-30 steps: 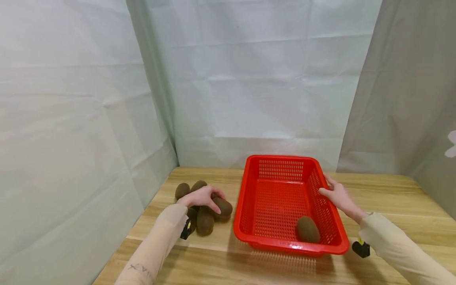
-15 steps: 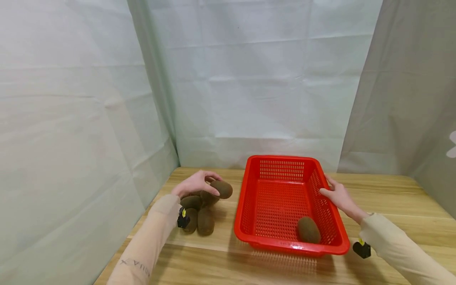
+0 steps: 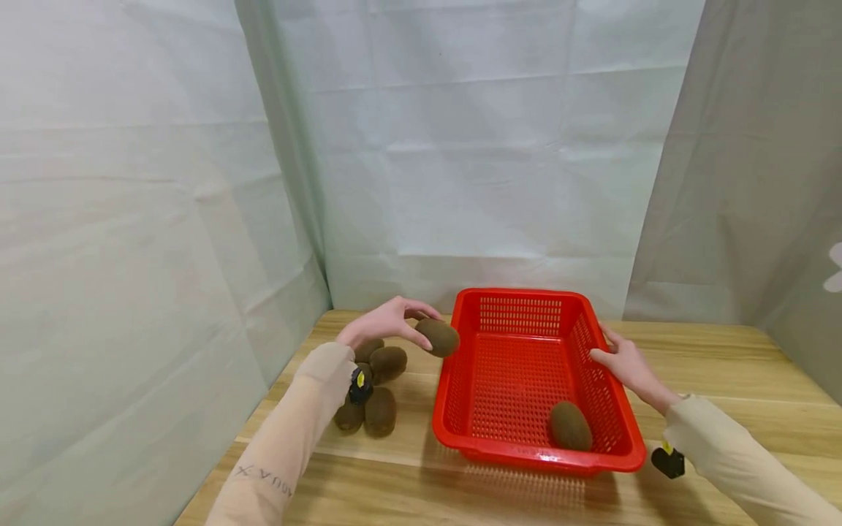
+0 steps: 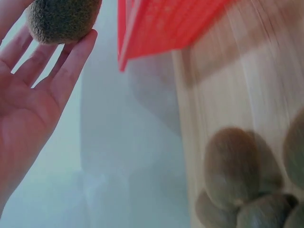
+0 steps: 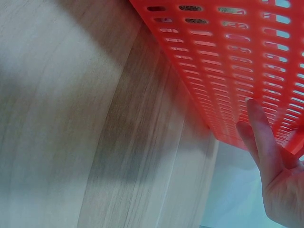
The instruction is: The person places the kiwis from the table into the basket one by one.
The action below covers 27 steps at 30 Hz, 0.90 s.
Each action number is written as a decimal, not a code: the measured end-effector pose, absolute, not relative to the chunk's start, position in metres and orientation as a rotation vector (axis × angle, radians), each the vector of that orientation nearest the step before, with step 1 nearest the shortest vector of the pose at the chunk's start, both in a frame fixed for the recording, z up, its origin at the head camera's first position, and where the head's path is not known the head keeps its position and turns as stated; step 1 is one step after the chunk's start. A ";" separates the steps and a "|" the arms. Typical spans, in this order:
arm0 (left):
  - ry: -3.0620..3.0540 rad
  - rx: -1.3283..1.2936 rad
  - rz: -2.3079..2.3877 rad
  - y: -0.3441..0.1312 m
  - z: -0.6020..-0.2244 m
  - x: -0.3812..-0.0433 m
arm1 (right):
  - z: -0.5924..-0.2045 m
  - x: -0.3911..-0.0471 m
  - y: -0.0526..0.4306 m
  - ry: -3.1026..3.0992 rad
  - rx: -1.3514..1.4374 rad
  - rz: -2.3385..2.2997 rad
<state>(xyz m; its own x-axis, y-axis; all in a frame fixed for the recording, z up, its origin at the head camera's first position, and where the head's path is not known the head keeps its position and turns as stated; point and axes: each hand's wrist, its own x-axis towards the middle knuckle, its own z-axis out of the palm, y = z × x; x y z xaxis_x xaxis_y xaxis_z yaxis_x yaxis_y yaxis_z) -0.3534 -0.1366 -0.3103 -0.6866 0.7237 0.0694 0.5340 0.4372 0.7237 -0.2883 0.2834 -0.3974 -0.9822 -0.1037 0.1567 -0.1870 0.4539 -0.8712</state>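
A brown fuzzy kiwi (image 3: 437, 337) is held by my left hand (image 3: 389, 323) above the table, overlapping the left rim of the red plastic basket (image 3: 447, 387) in the head view. In the left wrist view the same kiwi (image 4: 64, 19) sits between thumb and fingertips. My right hand (image 3: 628, 365) grips the basket's right side, thumb over the rim; the right wrist view shows fingers (image 5: 261, 128) against the slotted outer wall. Another kiwi (image 3: 570, 426) lies inside the basket at the near right corner.
Several kiwis (image 3: 380, 413) lie grouped on the wooden table (image 3: 395, 482) left of the basket, partly hidden by the left wrist. Pale cloth sheets (image 3: 473, 161) hang behind the table and along its left side.
My left hand has picked a kiwi off the pile, raised it and carried it right to the basket's left rim. The remaining kiwis have shifted slightly. The right hand and basket have stayed put.
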 end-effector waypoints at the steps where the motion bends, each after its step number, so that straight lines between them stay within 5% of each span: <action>1: 2.424 1.112 1.087 -0.132 -0.309 -0.353 | -0.397 -0.288 0.283 -2.612 0.262 1.569; 27: 2.098 1.348 0.801 -0.005 -0.317 -0.342 | -0.399 -0.289 0.280 -2.565 0.262 1.640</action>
<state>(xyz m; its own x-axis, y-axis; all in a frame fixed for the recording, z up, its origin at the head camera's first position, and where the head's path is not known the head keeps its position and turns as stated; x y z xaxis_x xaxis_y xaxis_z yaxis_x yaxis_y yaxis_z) -0.3421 -0.0051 -0.3172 -0.3720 0.9221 -0.1064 0.6166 0.3312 0.7142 -0.2890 0.2801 -0.3988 -0.9817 -0.0975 0.1636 -0.1894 0.4103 -0.8921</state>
